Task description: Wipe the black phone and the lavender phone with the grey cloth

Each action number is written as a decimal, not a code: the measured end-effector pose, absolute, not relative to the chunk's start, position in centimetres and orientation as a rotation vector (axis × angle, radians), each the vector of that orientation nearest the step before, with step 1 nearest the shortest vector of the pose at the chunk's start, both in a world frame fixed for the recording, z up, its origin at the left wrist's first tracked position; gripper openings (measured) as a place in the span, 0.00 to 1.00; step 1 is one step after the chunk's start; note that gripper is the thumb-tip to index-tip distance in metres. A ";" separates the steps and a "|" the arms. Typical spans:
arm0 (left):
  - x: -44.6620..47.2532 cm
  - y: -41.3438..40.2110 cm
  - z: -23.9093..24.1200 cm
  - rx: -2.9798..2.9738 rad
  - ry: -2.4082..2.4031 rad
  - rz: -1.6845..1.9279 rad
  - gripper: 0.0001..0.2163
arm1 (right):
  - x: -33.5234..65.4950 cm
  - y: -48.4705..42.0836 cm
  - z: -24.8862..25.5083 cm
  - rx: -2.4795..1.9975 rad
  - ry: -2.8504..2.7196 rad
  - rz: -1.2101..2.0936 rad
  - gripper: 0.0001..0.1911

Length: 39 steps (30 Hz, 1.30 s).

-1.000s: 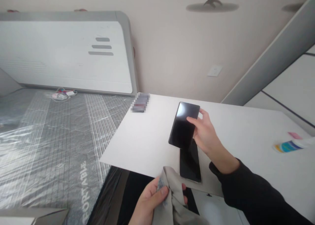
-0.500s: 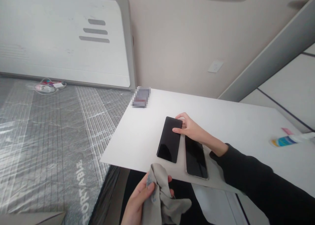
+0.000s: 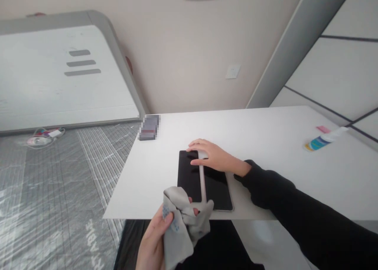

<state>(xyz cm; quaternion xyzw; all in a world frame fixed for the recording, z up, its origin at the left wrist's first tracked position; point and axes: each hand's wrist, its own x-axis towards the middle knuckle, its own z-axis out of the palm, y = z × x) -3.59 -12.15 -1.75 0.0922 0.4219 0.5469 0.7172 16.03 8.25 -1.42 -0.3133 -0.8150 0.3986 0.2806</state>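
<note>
Surface: white table (image 3: 265,144), mid-frame.
Phones: two dark phones (image 3: 189,175), side by side, long axes running up-frame.
Right hand (image 3: 211,158): fingers flat across their tops, released.
Left hand (image 3: 153,242): clenched on grey cloth (image 3: 183,219), just below them.

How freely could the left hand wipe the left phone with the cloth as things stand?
Probably yes. The left hand holds the cloth right at the left phone's near end; only the right hand's fingers cover its far end.

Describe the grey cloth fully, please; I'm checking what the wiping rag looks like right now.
The grey cloth is soft, matte fabric, crumpled into loose folds, with a small patch of blue print on one fold. The left hand grips it at the white table's near edge. Its upper folds overlap the near end of the left black phone.
</note>
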 end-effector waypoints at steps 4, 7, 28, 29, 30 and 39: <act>1.1 -9.8 -1.2 0.492 1.041 1.305 0.17 | 20.1 2.7 1.1 -0.618 -2.059 1.591 0.28; 4.2 -8.4 -0.8 1.156 1.121 1.308 0.15 | 24.4 -0.2 1.7 -0.916 -1.934 1.533 0.18; 6.5 -9.4 -2.7 2.577 1.240 0.249 0.27 | 28.7 -0.4 -3.6 -1.379 -2.040 0.876 0.15; 6.8 -9.4 -2.9 2.584 1.275 0.264 0.24 | 28.7 -0.5 -3.7 -1.395 -2.016 0.887 0.13; 7.0 -9.3 -3.1 2.599 1.298 0.286 0.21 | 28.9 -0.6 -3.6 -1.414 -1.983 0.923 0.13; 4.8 -10.2 -1.0 2.679 1.247 0.552 0.23 | 30.1 -6.3 -1.4 -1.327 -1.398 1.837 0.18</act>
